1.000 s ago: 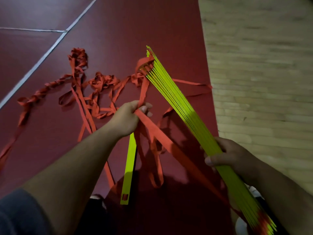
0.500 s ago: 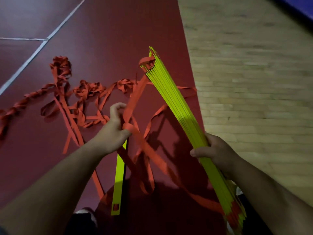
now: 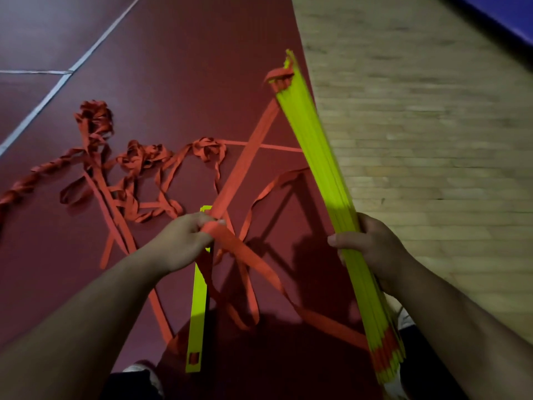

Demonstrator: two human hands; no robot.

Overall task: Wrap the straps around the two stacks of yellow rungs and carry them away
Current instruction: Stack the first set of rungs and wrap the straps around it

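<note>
My right hand (image 3: pixel 372 249) grips a long stack of yellow rungs (image 3: pixel 314 157) near its middle and holds it tilted, far end up and away. My left hand (image 3: pixel 184 241) is closed on a flat orange strap (image 3: pixel 245 166) that runs taut up to the stack's far end and trails down to its near end. Below my left hand a single yellow rung (image 3: pixel 199 310) lies on the floor. More orange strap (image 3: pixel 138 163) lies tangled on the floor to the left.
The red sports floor (image 3: pixel 173 67) carries white lines (image 3: pixel 43 105) at the left. Pale wooden flooring (image 3: pixel 418 125) begins just right of the stack. A dark blue edge (image 3: pixel 507 13) shows at the top right. My shoes (image 3: pixel 141 373) are at the bottom.
My left hand has drawn the strap back and taut. The stack and my right hand have shifted right, over the edge of the wooden floor. The view has tilted.
</note>
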